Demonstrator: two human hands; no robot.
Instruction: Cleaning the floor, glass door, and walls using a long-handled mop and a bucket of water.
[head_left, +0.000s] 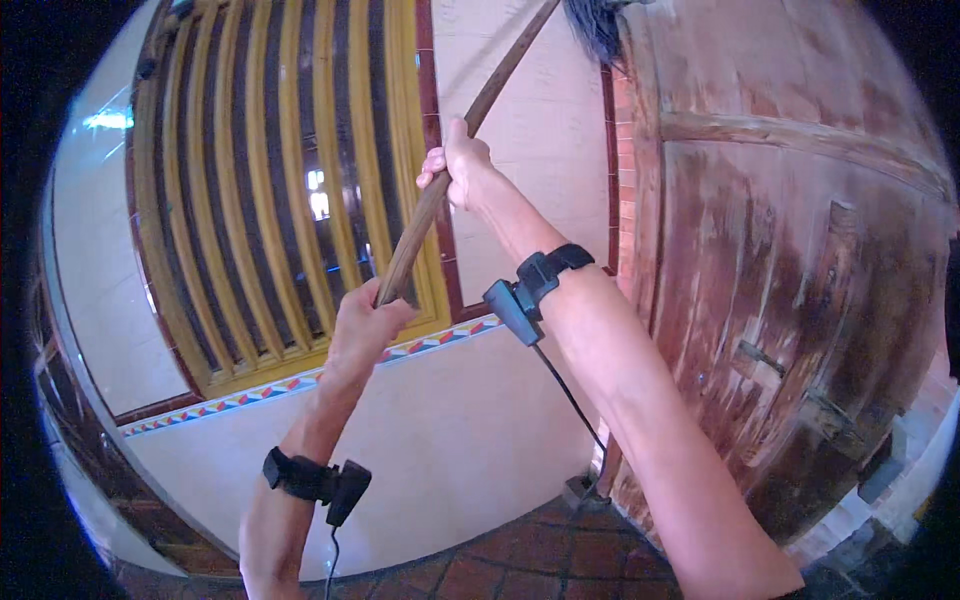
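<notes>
A long wooden pole (421, 225) slants up to the right in front of the wall. My left hand (364, 322) is closed around its lower end. Farther up the shaft, my right hand (466, 165) grips it with the thumb laid along the wood. Near the pole's upper end, at the top edge of the picture, hangs a dark bristly or feathery head (592, 30); how it joins the pole is out of view. Both wrists carry black straps with small devices and cables.
Behind the pole is a window with yellow vertical bars (289, 180), set in a pale tiled wall (450, 420) with a patterned border strip (281, 386). A weathered wooden door (720, 247) stands at the right. Reddish floor tiles (480, 566) lie below.
</notes>
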